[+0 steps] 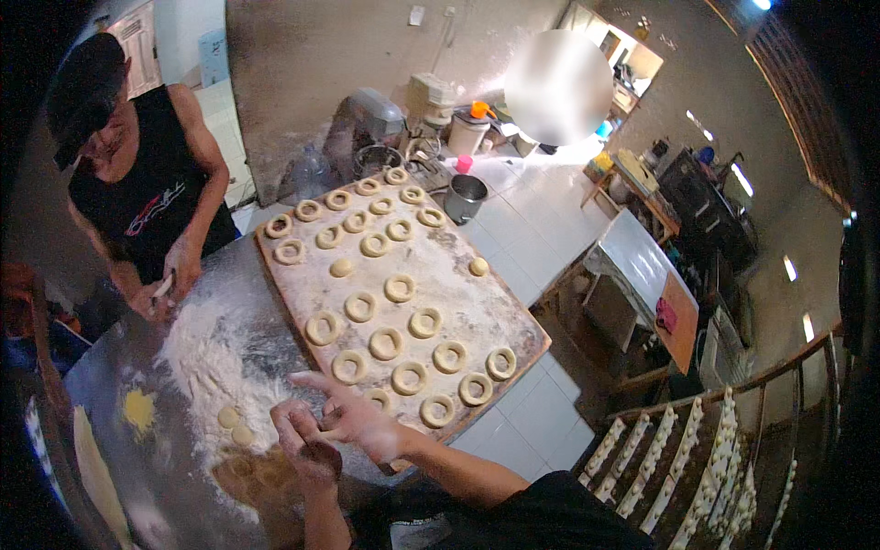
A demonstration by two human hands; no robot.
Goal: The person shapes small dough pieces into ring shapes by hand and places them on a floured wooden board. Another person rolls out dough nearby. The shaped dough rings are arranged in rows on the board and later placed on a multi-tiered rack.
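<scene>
Close together over the table's front part, my left hand (304, 442) and my right hand (367, 427) work on a small pale piece of dough. My left hand's fingers curl around it. My right hand pinches it, with one finger stretched out to the left. The dough is mostly hidden by my fingers, so its shape is unclear. Just beyond my right hand lies a floured wooden board (440, 302) bearing several dough rings (386, 345) and two unpierced dough balls (341, 268). Two flattened dough rounds (235, 424) rest in flour left of my left hand.
Flour (206, 367) covers part of the metal table (183, 467). Across it, a person (147, 183) in a black top handles a small piece of dough. Behind the board stand a mixer (374, 115) and a metal pot (466, 197). A rack (678, 458) with dough trays is at lower right.
</scene>
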